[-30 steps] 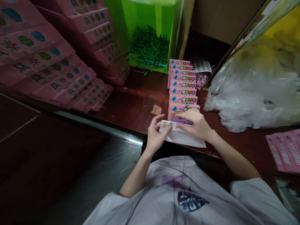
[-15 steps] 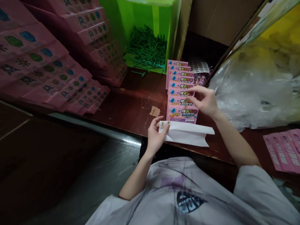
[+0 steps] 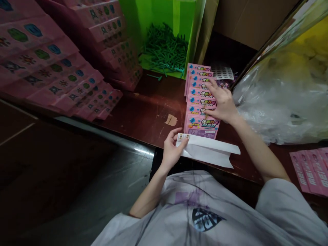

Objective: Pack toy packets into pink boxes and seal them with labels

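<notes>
Fingers spread, right hand [image 3: 222, 102] presses the pink packets [image 3: 201, 99]; left hand [image 3: 172, 150] pinches a white strip [image 3: 210, 152]. Green box [image 3: 184, 20] holds green sticks [image 3: 164, 48].

The person is wearing a loose, short-sleeved, pale grey T-shirt [image 3: 205, 212] that is filling the picture at 6 o'clock. Thin dark streaks are running across its cloth. A faded purple patch [image 3: 185, 198] is showing high on the chest, and a dark shield-shaped print [image 3: 207, 218] with pale lettering is sitting just at 5 o'clock of it. The sleeves are ending above the elbows, leaving both forearms bare. The hands are wearing no gloves, rings or watch.
</notes>
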Demonstrator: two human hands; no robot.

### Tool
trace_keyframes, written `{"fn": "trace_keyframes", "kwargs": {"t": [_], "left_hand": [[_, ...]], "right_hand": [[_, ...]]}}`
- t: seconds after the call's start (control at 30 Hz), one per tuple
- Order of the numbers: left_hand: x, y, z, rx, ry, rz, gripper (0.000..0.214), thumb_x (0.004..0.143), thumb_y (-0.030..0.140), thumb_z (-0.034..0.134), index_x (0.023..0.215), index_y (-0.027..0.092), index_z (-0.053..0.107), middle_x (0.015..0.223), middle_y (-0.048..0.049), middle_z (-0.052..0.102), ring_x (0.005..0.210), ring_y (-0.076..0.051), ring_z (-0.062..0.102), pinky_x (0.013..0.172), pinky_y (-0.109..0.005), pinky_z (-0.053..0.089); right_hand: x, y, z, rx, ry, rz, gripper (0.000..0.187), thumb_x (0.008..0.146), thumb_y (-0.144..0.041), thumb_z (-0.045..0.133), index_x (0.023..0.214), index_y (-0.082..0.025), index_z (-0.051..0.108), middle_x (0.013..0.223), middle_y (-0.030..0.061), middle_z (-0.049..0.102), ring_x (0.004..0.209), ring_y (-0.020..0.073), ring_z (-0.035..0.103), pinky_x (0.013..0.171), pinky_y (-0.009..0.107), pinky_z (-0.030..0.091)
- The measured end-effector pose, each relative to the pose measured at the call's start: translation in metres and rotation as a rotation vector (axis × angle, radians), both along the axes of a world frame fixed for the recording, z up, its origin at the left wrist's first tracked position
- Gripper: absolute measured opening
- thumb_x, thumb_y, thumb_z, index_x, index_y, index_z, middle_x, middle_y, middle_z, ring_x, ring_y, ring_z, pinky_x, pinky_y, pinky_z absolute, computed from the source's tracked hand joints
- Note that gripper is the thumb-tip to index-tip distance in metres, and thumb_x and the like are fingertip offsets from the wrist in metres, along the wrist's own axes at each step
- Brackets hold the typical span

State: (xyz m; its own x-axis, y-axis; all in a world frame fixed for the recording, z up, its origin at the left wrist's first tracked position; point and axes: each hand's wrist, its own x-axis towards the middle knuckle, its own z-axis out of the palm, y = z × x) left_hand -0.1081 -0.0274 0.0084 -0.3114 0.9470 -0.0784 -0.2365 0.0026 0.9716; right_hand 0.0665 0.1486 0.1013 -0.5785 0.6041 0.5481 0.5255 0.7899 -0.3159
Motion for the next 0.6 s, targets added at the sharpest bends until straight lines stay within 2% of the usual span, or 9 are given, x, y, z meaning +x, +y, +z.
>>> {"fn": "trace_keyframes", "kwargs": {"t": [0.03,0.1,0.17,0.23,0.33,0.43,0.53,0.6], "left_hand": [[0.0,0.0,0.003,0.004,0.005,-0.003,0.055,0.07,0.035,0.079,0.118,0.015,0.058,0.09,-0.0066,0.074,0.074,-0.016,0.069,0.065,-0.023,0.051],[0.002,0.001,0.008,0.012,0.011,-0.012,0.053,0.07,0.037,0.08,0.115,0.015,0.06,0.089,-0.006,0.074,0.074,-0.016,0.068,0.065,-0.023,0.051],[0.005,0.002,0.012,0.026,0.017,-0.011,0.05,0.069,0.039,0.081,0.11,0.015,0.064,0.087,-0.0054,0.074,0.073,-0.016,0.068,0.064,-0.023,0.051],[0.008,0.004,0.014,0.053,0.018,0.001,0.046,0.069,0.043,0.08,0.103,0.015,0.067,0.086,-0.0051,0.074,0.072,-0.016,0.067,0.063,-0.022,0.05],[0.012,0.008,0.014,0.084,0.0,-0.003,0.04,0.074,0.052,0.074,0.091,0.016,0.07,0.08,-0.0042,0.073,0.067,-0.014,0.063,0.06,-0.022,0.048],[0.015,0.012,0.012,0.078,0.012,-0.001,0.04,0.078,0.055,0.07,0.086,0.016,0.072,0.074,-0.003,0.071,0.065,-0.013,0.06,0.059,-0.022,0.047],[0.015,0.017,0.01,0.054,-0.005,0.028,0.04,0.076,0.053,0.071,0.089,0.015,0.073,0.074,-0.0032,0.071,0.066,-0.014,0.061,0.06,-0.021,0.046],[0.013,0.02,0.008,0.041,-0.037,0.061,0.042,0.075,0.052,0.073,0.09,0.014,0.073,0.074,-0.0037,0.071,0.067,-0.014,0.062,0.06,-0.021,0.046]], "right_hand": [[-0.001,-0.013,0.004,0.041,-0.005,0.004,0.068,0.068,-0.026,0.083,0.132,-0.026,0.06,0.14,0.0091,0.057,0.126,0.0357,0.054,0.11,0.061,0.034],[-0.006,-0.042,0.009,0.022,-0.017,0.115,0.045,0.074,-0.027,0.079,0.118,-0.023,0.069,0.127,0.0089,0.066,0.118,0.0317,0.061,0.104,0.053,0.043],[-0.011,-0.065,0.006,-0.086,-0.057,0.284,0.023,0.081,-0.027,0.073,0.104,-0.021,0.074,0.106,0.0066,0.074,0.1,0.0243,0.07,0.092,0.04,0.053],[-0.014,-0.078,-0.002,-0.189,-0.059,0.377,0.012,0.085,-0.025,0.069,0.094,-0.021,0.075,0.092,0.0037,0.076,0.085,0.0183,0.072,0.08,0.031,0.055],[-0.014,-0.083,-0.013,-0.263,0.044,0.334,0.006,0.085,-0.022,0.069,0.085,-0.019,0.074,0.083,0.0017,0.076,0.075,0.0148,0.07,0.073,0.027,0.054],[-0.012,-0.084,-0.017,-0.235,0.101,0.315,0.008,0.085,-0.022,0.069,0.078,-0.02,0.073,0.083,0.0023,0.075,0.08,0.0162,0.07,0.078,0.03,0.054],[-0.011,-0.077,-0.009,-0.176,0.102,0.34,0.014,0.086,-0.021,0.067,0.073,-0.021,0.072,0.081,0.0009,0.075,0.08,0.0169,0.069,0.089,0.037,0.052],[-0.011,-0.059,0.002,-0.198,0.181,0.277,0.012,0.084,-0.023,0.069,0.073,-0.021,0.072,0.077,0.0002,0.074,0.074,0.016,0.068,0.086,0.037,0.053]]}}
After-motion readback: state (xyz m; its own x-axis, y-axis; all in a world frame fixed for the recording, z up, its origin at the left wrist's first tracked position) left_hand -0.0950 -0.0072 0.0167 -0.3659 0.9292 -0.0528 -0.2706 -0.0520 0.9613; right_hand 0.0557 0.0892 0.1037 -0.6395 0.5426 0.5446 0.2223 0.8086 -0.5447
